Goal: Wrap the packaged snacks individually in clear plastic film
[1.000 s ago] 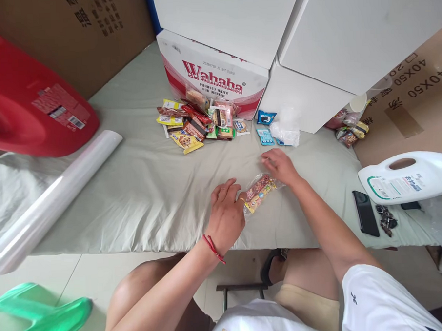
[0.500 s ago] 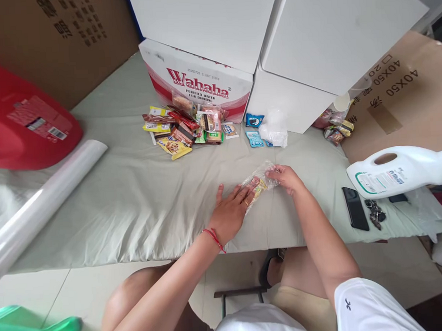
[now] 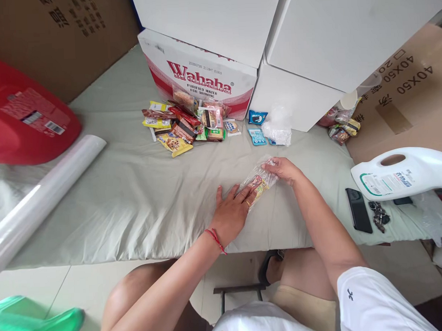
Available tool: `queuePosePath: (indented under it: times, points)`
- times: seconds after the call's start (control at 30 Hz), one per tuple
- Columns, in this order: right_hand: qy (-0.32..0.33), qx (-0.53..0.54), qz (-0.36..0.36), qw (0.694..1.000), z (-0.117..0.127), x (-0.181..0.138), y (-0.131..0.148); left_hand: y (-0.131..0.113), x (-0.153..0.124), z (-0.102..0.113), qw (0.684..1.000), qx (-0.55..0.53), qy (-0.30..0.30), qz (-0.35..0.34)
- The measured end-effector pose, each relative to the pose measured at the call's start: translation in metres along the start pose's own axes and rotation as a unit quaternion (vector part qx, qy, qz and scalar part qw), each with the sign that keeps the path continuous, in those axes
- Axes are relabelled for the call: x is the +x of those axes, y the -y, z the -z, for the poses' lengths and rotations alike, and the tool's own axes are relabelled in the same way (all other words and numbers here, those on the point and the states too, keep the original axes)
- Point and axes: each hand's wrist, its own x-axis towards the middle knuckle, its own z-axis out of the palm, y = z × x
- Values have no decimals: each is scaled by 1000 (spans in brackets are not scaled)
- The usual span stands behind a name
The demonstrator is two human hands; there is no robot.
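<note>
I found the right hand [image 3: 285, 170] pinched at the thumb and fingertips on the upper end of a clear bag [image 3: 257, 170], right of the frame's middle; I judged that this kept the film drawn out. The left hand [image 3: 231, 211] lay flat, fingers apart and not clasping, over the bag's lower end, presumably pinning it against the green-grey cloth [image 3: 135, 203]. Between them, inside the bag, sat a red-and-yellow snack packet [image 3: 259, 184], partly covered by the left fingers.

Farther out, at upper centre, I noted a heap of wrapped snacks [image 3: 183, 130] against a Wahaha carton [image 3: 199, 81], which probably backed it. Just right of it lay two blue packets [image 3: 257, 117] and crumpled clear plastic [image 3: 278, 129]. A film roll [image 3: 53, 190] lay slantwise at left; a black phone [image 3: 358, 210] lay at right.
</note>
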Motion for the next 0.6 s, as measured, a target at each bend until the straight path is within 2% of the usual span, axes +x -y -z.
queuePosePath:
  times: [0.1,0.2,0.37,0.5,0.6]
  points:
    - [-88,-21,76,993,-10,-1,5,-1,-1,1,1000,-3,-14,-3]
    - [-140,-99,185,967,-33,-23,7,-4,-1,4,1000,-7,-26,1]
    - [-110,-236,293,920,-86,-77,-11,-9,-1,7,999,-20,-41,26]
    - [-135,-191,314,920,-108,-92,-31,-9,-2,4,997,-48,-44,34]
    - [-113,-161,335,921,-111,-93,-38,-6,-8,9,993,-75,-70,53]
